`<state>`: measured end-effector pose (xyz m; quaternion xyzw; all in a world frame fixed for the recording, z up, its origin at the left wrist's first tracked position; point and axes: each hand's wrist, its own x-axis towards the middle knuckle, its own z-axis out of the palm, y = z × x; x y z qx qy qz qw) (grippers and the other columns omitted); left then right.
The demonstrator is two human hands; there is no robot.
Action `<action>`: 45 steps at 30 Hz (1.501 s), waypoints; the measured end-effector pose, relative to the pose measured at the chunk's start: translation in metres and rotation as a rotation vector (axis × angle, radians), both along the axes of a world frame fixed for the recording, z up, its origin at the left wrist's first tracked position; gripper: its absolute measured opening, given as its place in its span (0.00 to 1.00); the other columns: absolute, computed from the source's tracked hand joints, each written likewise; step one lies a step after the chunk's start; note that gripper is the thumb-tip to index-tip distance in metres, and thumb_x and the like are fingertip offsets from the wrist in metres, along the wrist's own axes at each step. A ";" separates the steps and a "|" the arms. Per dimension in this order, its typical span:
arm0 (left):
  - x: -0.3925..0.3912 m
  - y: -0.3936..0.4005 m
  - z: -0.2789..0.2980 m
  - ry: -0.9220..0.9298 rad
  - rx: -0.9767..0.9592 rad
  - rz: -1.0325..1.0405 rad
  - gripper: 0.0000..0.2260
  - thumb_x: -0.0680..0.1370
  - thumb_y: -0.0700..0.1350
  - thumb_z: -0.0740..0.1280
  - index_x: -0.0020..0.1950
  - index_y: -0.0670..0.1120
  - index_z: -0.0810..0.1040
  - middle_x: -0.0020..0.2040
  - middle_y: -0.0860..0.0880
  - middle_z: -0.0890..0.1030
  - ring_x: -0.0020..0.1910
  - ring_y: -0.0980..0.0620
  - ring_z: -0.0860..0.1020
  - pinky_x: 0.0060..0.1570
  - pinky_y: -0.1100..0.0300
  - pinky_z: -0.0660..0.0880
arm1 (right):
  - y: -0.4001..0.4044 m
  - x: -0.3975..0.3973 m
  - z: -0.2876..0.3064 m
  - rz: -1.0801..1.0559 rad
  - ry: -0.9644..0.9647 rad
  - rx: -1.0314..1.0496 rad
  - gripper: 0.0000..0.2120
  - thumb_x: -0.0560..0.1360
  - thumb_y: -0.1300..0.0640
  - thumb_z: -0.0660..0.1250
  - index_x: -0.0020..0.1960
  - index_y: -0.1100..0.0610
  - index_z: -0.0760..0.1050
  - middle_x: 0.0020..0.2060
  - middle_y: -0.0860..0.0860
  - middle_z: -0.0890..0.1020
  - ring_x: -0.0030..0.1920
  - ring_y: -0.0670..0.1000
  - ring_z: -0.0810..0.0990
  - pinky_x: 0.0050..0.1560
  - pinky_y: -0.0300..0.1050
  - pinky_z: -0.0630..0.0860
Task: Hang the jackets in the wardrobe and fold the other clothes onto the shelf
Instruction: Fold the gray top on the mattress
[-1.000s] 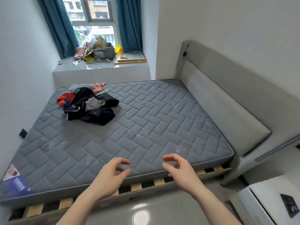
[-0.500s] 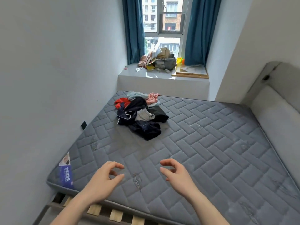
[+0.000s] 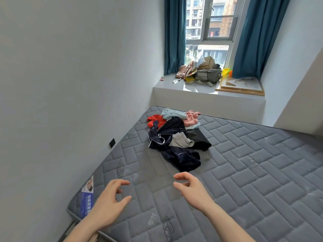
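The clothes pile point(image 3: 176, 137) is being approached; left hand point(image 3: 106, 205) and right hand point(image 3: 192, 187), loosely curled, are empty; 1 garment must be grasped.

I see a bare grey quilted mattress point(image 3: 244, 163) against a plain white wall point(image 3: 70, 75). Beyond it, daylight comes through a window point(image 3: 209, 28) flanked by teal curtains point(image 3: 174, 35), above a cluttered white sill point(image 3: 201, 95).
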<state>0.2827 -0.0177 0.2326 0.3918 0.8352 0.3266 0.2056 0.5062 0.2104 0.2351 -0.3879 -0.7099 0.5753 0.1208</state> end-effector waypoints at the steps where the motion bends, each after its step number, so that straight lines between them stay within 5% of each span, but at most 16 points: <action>1: -0.013 0.008 -0.003 0.001 -0.009 -0.014 0.17 0.76 0.48 0.75 0.60 0.63 0.75 0.62 0.65 0.72 0.56 0.63 0.77 0.50 0.64 0.74 | 0.006 -0.009 -0.002 -0.003 -0.009 0.003 0.08 0.77 0.50 0.72 0.55 0.42 0.81 0.53 0.39 0.84 0.42 0.38 0.81 0.49 0.39 0.77; 5: -0.073 0.050 -0.013 -0.017 -0.048 -0.088 0.17 0.76 0.51 0.73 0.61 0.64 0.74 0.63 0.68 0.71 0.58 0.63 0.76 0.54 0.64 0.73 | 0.031 -0.047 -0.014 -0.050 -0.049 0.023 0.07 0.77 0.50 0.72 0.55 0.40 0.80 0.54 0.37 0.83 0.45 0.37 0.81 0.45 0.33 0.74; 13: -0.215 0.149 -0.066 -0.088 -0.226 -0.248 0.17 0.79 0.50 0.70 0.65 0.60 0.71 0.66 0.59 0.70 0.60 0.58 0.74 0.61 0.61 0.70 | 0.068 -0.154 -0.058 -0.224 -0.168 0.000 0.08 0.78 0.51 0.72 0.55 0.40 0.79 0.54 0.38 0.83 0.47 0.37 0.81 0.42 0.30 0.74; 19: -0.305 0.204 -0.149 -0.096 -0.408 -0.320 0.19 0.78 0.50 0.69 0.70 0.55 0.72 0.71 0.55 0.68 0.65 0.52 0.74 0.66 0.59 0.70 | 0.093 -0.229 -0.109 -0.313 -0.244 -0.025 0.10 0.78 0.51 0.72 0.55 0.39 0.77 0.52 0.41 0.84 0.49 0.41 0.81 0.42 0.32 0.74; 24: -0.353 0.234 -0.229 -0.105 -0.587 -0.349 0.21 0.78 0.52 0.68 0.71 0.52 0.72 0.73 0.51 0.67 0.68 0.51 0.74 0.66 0.61 0.69 | 0.121 -0.264 -0.158 -0.342 -0.304 0.009 0.15 0.77 0.52 0.73 0.60 0.37 0.75 0.60 0.36 0.78 0.58 0.40 0.79 0.54 0.41 0.75; 31: -0.416 0.292 -0.349 -0.062 -0.729 -0.288 0.25 0.78 0.53 0.65 0.75 0.54 0.69 0.78 0.50 0.62 0.69 0.48 0.75 0.66 0.57 0.71 | 0.208 -0.287 -0.255 -0.391 -0.393 0.138 0.25 0.77 0.52 0.72 0.71 0.42 0.70 0.66 0.41 0.73 0.60 0.41 0.75 0.56 0.41 0.72; 35: -0.421 0.313 -0.410 0.002 -0.824 -0.356 0.33 0.75 0.55 0.67 0.80 0.57 0.64 0.83 0.49 0.53 0.75 0.44 0.68 0.70 0.57 0.70 | 0.265 -0.302 -0.299 -0.421 -0.420 0.224 0.29 0.77 0.52 0.72 0.74 0.45 0.66 0.70 0.43 0.68 0.68 0.46 0.72 0.67 0.49 0.73; 40: -0.412 0.313 -0.488 -0.058 -1.005 -0.455 0.49 0.72 0.62 0.72 0.85 0.58 0.47 0.84 0.51 0.38 0.82 0.34 0.52 0.78 0.50 0.60 | 0.338 -0.335 -0.335 -0.435 -0.470 0.292 0.38 0.76 0.49 0.72 0.81 0.49 0.58 0.76 0.47 0.64 0.62 0.52 0.80 0.68 0.55 0.75; 45: -0.403 0.307 -0.530 -0.034 -1.075 -0.506 0.59 0.69 0.67 0.74 0.82 0.58 0.33 0.80 0.52 0.26 0.79 0.27 0.37 0.79 0.39 0.55 | 0.396 -0.358 -0.375 -0.385 -0.559 0.399 0.47 0.75 0.48 0.75 0.84 0.55 0.50 0.82 0.49 0.58 0.80 0.53 0.61 0.74 0.53 0.67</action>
